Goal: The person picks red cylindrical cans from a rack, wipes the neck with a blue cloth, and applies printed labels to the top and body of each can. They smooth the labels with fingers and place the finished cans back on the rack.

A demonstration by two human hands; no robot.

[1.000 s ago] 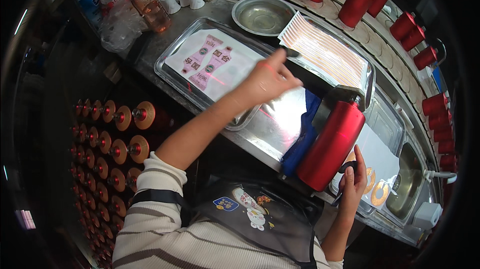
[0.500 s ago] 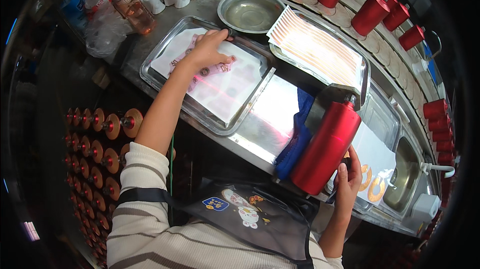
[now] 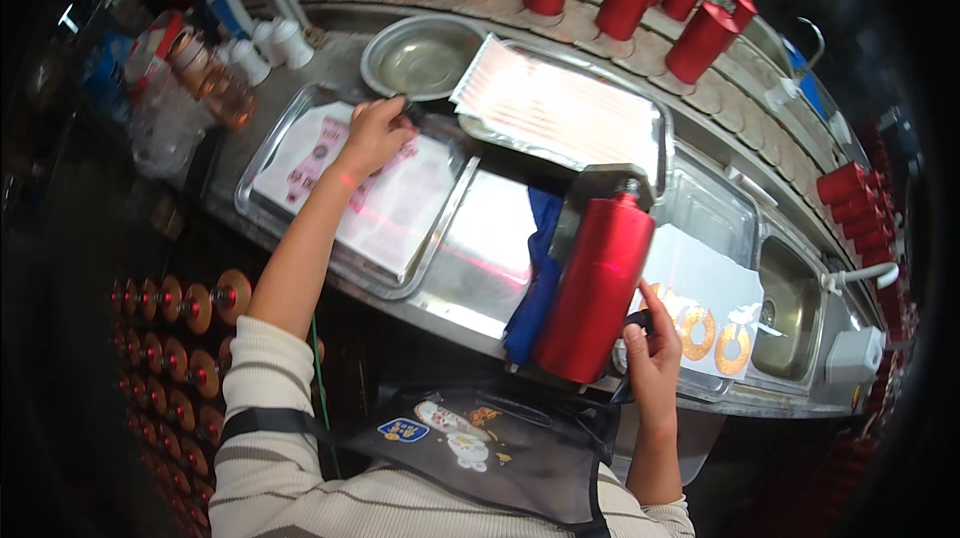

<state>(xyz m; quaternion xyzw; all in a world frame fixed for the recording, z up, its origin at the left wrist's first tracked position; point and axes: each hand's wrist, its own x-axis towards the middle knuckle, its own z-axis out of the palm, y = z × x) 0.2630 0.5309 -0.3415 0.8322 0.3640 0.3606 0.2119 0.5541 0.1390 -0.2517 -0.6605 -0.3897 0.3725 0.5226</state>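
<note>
I am reaching my left hand (image 3: pixel 375 136) out to the far end of the sticker sheet (image 3: pixel 375 203) lying in the left steel tray (image 3: pixel 262 156), fingers curling narrow and pinching at its far edge. My right hand (image 3: pixel 650 353) is gripping the near end of the big red bottle (image 3: pixel 595 288) to the right, fingers wrapping a dark part beside it.

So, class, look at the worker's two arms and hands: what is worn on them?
The left hand and right hand are both bare, with no gloves. Cream sleeves with thin dark stripes are pushed up on both arms, leaving the forearms uncovered. A thin reddish band seems to circle the left wrist.
</note>
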